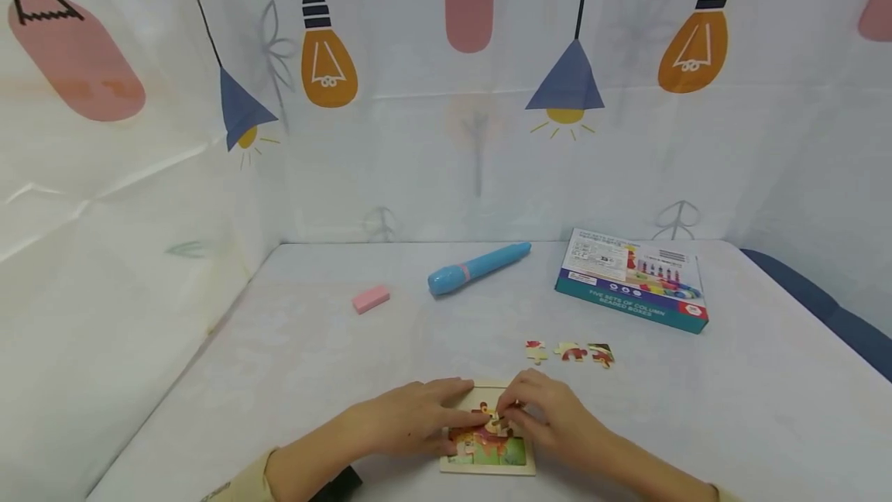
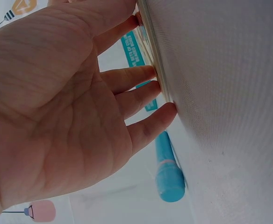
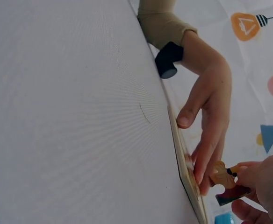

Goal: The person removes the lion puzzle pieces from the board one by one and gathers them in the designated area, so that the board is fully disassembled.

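A wooden puzzle tray (image 1: 488, 472) with a colourful cartoon picture partly filled with pieces lies on the table in front of the person. Spread and fairly straight, the fingers of the left hand (image 1: 411, 418) rest on the tray's left side and on the picture. From the right, the right hand (image 1: 554, 415) pinches a jigsaw piece (image 3: 226, 179) between thumb and fingertips. That piece is tilted just above the tray in the right wrist view. Three loose jigsaw pieces, among them a middle one (image 1: 571, 352), lie beyond the right hand.
At the back right lies a teal-edged box (image 1: 630, 277). A blue pen-shaped thing (image 1: 477, 268) with a thick end lies at the back middle, and a pink block (image 1: 371, 299) is left of it. A printed curtain (image 1: 418, 138) hangs behind the table.
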